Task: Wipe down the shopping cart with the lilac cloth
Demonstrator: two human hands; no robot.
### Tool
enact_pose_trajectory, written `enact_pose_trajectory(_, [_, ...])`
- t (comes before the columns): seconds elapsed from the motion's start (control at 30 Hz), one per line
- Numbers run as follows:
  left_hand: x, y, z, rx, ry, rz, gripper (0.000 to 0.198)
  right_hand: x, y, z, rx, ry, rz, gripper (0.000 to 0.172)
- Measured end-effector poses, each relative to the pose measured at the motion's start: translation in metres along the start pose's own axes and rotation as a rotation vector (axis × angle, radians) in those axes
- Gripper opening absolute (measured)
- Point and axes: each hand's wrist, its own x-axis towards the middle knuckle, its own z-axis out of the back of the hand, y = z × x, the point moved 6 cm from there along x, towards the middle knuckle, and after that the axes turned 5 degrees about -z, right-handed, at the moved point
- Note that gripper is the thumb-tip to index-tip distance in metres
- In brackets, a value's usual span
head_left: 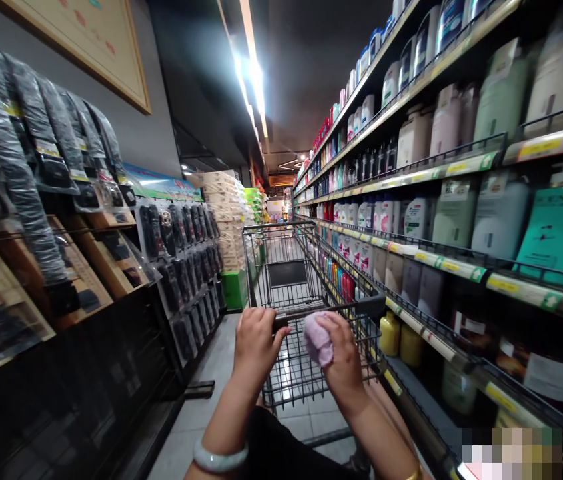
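A dark wire shopping cart stands in the aisle before me, with floor tiles showing through its mesh. My left hand is closed round the left part of the cart's handle, its thumb pointing right. A crumpled lilac cloth is bunched in my right hand, the fingers curled over it. That hand is at the handle, right of the middle; whether it touches the bar is hidden by the cloth. A pale bangle circles my left forearm.
Shelves with bottles of shampoo run close along the cart's right side. Packaged belts and a rack of blister packs line the left. Stacked cartons and a green box stand farther along, left of the cart.
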Motion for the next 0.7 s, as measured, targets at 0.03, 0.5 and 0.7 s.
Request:
enact_pose_trajectory(0.03, [0.000,0.000,0.000,-0.005,-0.004,-0.008,0.026,-0.006,0.000,-0.004,0.004,0.019,0.027,0.041])
enact_pose_trajectory(0.5, [0.001,0.002,-0.003,0.007,-0.047,-0.052,0.035,-0.001,-0.010,0.007,0.035,-0.054,-0.035,0.035])
enact_pose_trajectory(0.7, [0.001,0.003,-0.005,0.030,-0.041,-0.075,0.039,-0.005,-0.040,0.029,0.050,-0.172,-0.086,0.030])
